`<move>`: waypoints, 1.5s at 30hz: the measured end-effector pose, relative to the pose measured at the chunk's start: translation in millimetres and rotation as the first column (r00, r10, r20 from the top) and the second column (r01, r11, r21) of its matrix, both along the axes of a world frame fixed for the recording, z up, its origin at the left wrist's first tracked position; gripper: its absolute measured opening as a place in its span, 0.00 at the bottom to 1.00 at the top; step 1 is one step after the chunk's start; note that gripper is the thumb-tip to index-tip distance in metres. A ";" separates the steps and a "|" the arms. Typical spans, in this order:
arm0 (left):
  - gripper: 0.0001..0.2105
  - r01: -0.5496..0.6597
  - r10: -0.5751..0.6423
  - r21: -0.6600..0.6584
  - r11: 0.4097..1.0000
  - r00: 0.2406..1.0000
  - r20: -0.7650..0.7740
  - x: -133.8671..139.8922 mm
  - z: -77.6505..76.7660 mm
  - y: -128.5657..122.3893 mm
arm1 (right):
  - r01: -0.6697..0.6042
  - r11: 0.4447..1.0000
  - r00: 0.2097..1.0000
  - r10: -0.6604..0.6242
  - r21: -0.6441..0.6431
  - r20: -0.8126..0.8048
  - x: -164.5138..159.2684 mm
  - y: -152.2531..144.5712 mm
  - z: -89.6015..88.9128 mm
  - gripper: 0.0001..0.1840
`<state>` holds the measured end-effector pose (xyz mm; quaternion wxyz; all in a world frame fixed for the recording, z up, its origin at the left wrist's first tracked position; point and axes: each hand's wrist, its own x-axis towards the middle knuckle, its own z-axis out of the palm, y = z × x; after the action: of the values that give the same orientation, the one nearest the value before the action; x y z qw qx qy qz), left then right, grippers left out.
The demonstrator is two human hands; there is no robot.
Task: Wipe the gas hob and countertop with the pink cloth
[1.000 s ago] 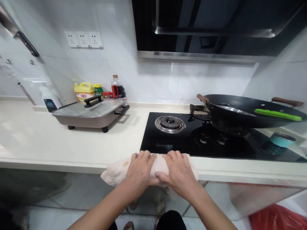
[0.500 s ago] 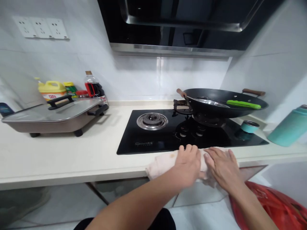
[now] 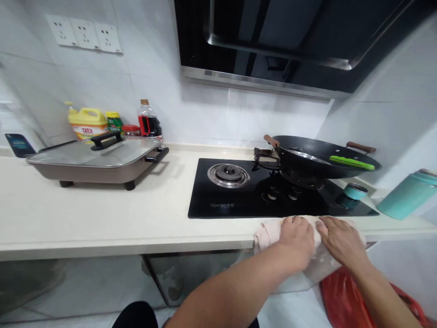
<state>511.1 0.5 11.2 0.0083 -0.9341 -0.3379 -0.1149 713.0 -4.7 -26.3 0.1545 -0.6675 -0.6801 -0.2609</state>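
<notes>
A pale pink cloth (image 3: 269, 231) lies bunched over the front edge of the counter, just in front of the black gas stove (image 3: 218, 191). My left hand (image 3: 297, 239) has its fingers curled onto the middle of it. Beside it, my right hand (image 3: 343, 239) presses on the cloth's right part with fingers bent over it. The two hands are close together, and part of the cloth is hidden under them.
A black wok (image 3: 307, 159) with a green-handled utensil (image 3: 351, 162) sits on the right burner. Near it are a small teal cup (image 3: 355, 192) and a teal bottle (image 3: 406, 193). A lidded electric pan (image 3: 92, 171) stands left. A red bag (image 3: 344, 298) is below.
Both hands and the cloth have slid rightward along the counter's front edge. My view has tilted and shifted a little. The cookware stays where it was.
</notes>
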 end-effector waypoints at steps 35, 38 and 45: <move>0.25 -0.388 0.333 0.385 0.837 0.921 0.204 -387.6 -20.8 -53.3 | -0.593 0.803 0.774 0.545 -0.066 -0.321 -362.6 -37.2 42.9 0.22; 0.26 -0.318 0.262 0.398 0.861 0.946 0.190 -356.9 -17.7 -43.1 | -0.583 0.811 0.770 0.530 -0.053 -0.355 -330.5 -33.1 42.6 0.20; 0.28 -0.150 0.081 0.355 0.923 0.976 0.203 -251.6 -15.0 -18.4 | -0.464 0.886 0.820 0.426 -0.007 -0.382 -223.1 -22.6 31.7 0.19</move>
<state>259.5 -17.8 -3.7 0.1587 -0.8796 -0.3643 -0.2617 489.8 -27.3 5.4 0.3030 -0.5337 -0.7877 -0.0531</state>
